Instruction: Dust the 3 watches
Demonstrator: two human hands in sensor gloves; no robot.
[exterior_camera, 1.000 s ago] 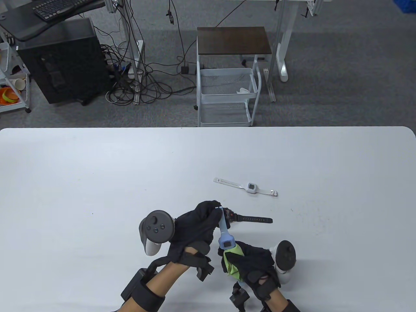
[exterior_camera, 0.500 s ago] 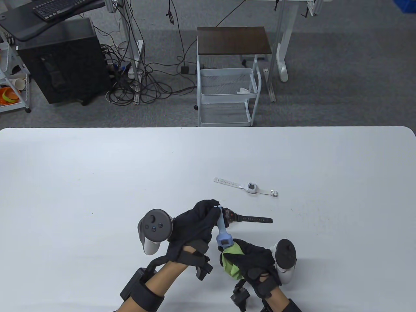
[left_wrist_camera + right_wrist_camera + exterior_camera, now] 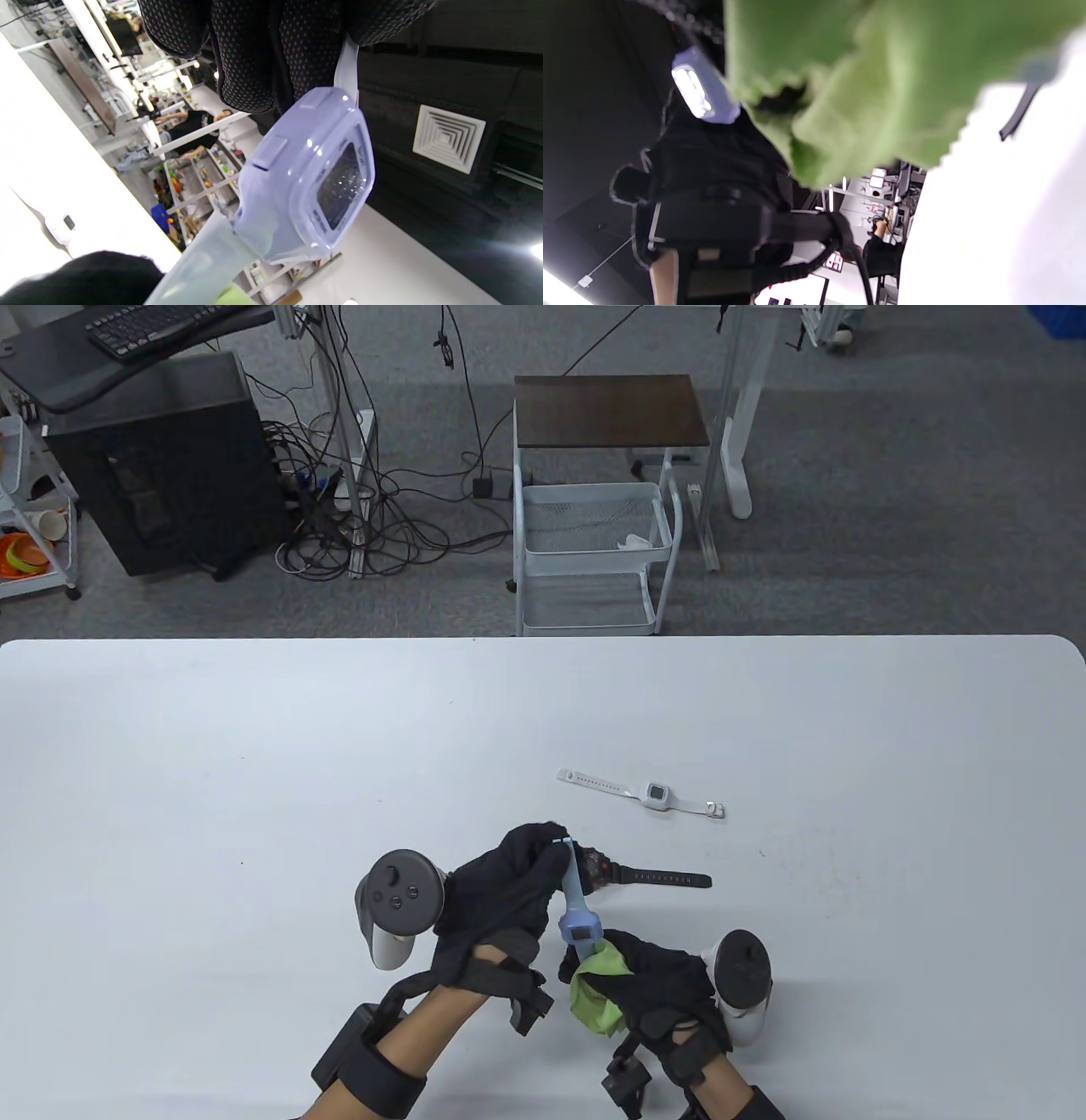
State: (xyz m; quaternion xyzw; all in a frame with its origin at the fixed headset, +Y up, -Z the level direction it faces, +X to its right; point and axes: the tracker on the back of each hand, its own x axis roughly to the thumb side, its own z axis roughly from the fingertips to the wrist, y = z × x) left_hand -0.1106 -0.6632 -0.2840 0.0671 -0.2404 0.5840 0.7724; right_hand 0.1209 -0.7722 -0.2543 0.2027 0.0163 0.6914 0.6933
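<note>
Bottom centre of table view: right hand (image 3: 670, 993) gloved, fingers curled round bunched green cloth (image 3: 594, 988), cloth pressed against lower strap end of blue watch (image 3: 580, 929). Tracker (image 3: 745, 976) on back of right hand, at its right. Just left: left hand (image 3: 501, 899), fingers curled, pinching upper strap of blue watch near its tip, watch held off the table (image 3: 254, 746), slanting from upper strap down to the cloth, face turned up. Left tracker (image 3: 397, 903) at left of that hand. Left wrist view: blue watch case (image 3: 305, 178) large in centre, dark screen facing right, dotted glove fingers (image 3: 263, 51) clamped on strap at top edge. Right wrist view: green cloth (image 3: 874, 76) blurred across top, blue watch case (image 3: 702, 91) at upper left beside it. Behind left hand fingertips, mid-frame: black watch (image 3: 645, 878) flat on table, strap running right, case partly hidden by hand and blue strap. Further up and right of centre: white watch (image 3: 657, 794) flat on table, strap laid out straight, well apart from both hands. Beyond table's far edge, upper centre: white wire cart (image 3: 594, 551) with dark wooden top. Upper left: black computer tower (image 3: 161, 466), tangle of cables (image 3: 356, 526) on grey floor.
</note>
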